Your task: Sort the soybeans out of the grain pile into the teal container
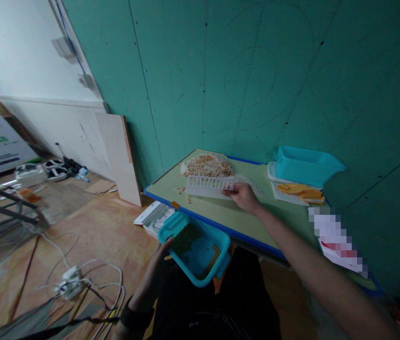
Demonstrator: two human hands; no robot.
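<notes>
My right hand (244,197) grips the right end of a white slotted plastic strip (207,188), which stands on its long edge on the table. Just behind the strip lies a heap of yellowish beans mixed with white grains (209,165); a thinner patch of white grains (251,183) spreads to its right. Below the table's front edge, my left hand (164,248) is closed on the left rim of a blue plastic basin (203,282). Inside the basin are small dark green grains (185,237) on the left and yellowish beans (215,257) along the right side.
On the table (274,226), a blue tub (306,165) stands in a white tray at the back right, beside yellow gloves (301,191). Papers (337,241) lie farther right. A white box (155,217) sits under the left edge. Cables and a power strip (70,282) cover the floor.
</notes>
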